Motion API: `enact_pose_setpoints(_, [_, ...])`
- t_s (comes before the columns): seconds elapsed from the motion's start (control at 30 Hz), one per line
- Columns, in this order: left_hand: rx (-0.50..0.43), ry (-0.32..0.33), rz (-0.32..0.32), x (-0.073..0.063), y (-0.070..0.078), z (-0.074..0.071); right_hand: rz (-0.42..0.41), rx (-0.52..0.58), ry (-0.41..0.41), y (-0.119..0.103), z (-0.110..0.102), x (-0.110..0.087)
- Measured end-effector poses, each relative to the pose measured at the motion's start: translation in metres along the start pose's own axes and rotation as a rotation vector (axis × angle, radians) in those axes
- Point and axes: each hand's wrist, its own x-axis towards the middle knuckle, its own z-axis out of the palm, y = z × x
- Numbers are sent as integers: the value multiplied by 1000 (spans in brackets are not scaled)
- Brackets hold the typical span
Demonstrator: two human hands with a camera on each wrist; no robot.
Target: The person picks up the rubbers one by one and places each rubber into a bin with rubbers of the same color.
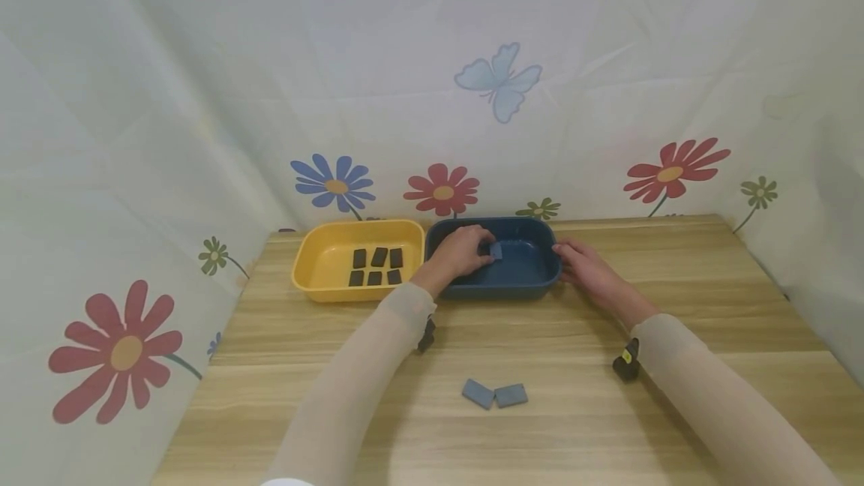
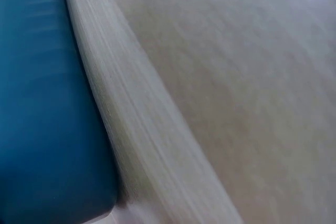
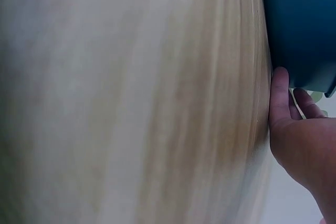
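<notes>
My left hand [image 1: 462, 252] reaches into the blue tray [image 1: 499, 292], thumb and fingers pinching a small grey-blue rectangular tile [image 1: 496, 251] over the tray's floor. Part of the tray's left side is hidden behind that hand. At the tray's right end, my right hand [image 1: 589, 270] touches the outer wall with its fingertips near the rim. The right wrist view shows the same hand [image 3: 302, 135] with extended fingers against the tray's end, low by the tabletop. In the left wrist view only the tray's outer wall [image 2: 47, 108] and the table appear.
A yellow tray [image 1: 317, 292] stands against the blue one on the left, with several dark rectangular tiles [image 1: 379, 256] laid in two rows. Two grey tiles [image 1: 478, 394] lie on the wooden table [image 1: 567, 441] nearer to me. A flower-printed curtain [image 1: 580, 133] hangs behind.
</notes>
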Motion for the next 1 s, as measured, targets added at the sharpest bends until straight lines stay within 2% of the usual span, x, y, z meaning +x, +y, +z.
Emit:
enact_pose_setpoints(0.23, [-5, -12, -5, -2, 3, -1, 1, -4, 2, 1, 0, 0])
enact_pose_setpoints(0.5, [-10, -12, 26, 0, 5, -6, -6, 6, 23, 0, -3, 0])
enact_pose_setpoints(0.7, [-14, -52, 9, -2, 5, -11, -7, -8, 16, 0, -1, 0])
enact_pose_setpoints(0.87, [-59, -52, 47, -8, 5, -29, -19, 1, 14, 0, 2, 0])
enact_pose_setpoints(1.0, [-116, -38, 65, -22, 5, -50, -20, 6, 9, 1, 1, 2])
